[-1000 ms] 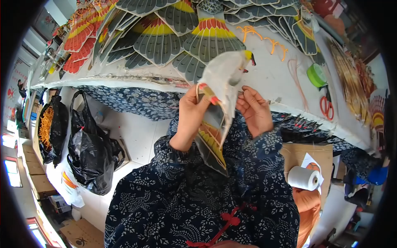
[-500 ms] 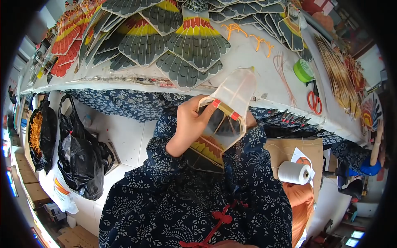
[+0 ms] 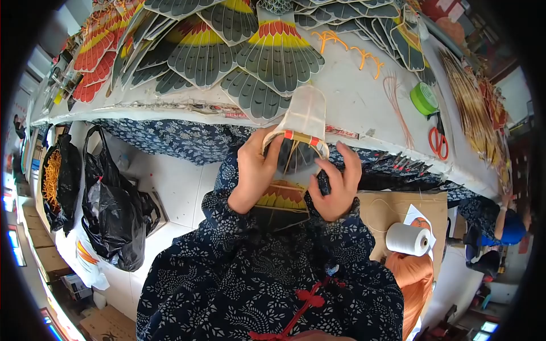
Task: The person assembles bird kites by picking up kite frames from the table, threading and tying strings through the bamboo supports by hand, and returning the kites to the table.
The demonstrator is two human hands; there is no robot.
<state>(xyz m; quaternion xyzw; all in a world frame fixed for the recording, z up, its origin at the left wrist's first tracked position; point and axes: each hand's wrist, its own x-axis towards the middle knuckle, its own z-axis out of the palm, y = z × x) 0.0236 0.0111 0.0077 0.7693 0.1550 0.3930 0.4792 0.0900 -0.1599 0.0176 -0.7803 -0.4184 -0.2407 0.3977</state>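
Note:
My left hand (image 3: 254, 167) pinches the left rim of a bird-shaped kite piece (image 3: 306, 113), whose pale, translucent hood points up toward the table. A red and gold band crosses the hood's opening, with thin sticks behind it. Below hangs its yellow, red and grey tail part (image 3: 283, 196), in front of my dark patterned clothing. My right hand (image 3: 336, 184) is at the right side of the opening, fingers apart and curved, fingertips close to the rim. Whether they touch it is hard to tell.
Grey, yellow and red feathered kites (image 3: 281, 57) cover the worktable's far part. Orange pieces (image 3: 364, 59), green tape (image 3: 424, 98) and red-handled scissors (image 3: 438, 142) lie to the right. Black bags (image 3: 116, 210) hang at the left; a white thread spool (image 3: 408, 238) sits lower right. Another person (image 3: 506, 224) is far right.
The kite piece has turned so its hood stands more upright with the opening toward me. My right hand, lately hidden behind it, has come out at its right side with fingers spread.

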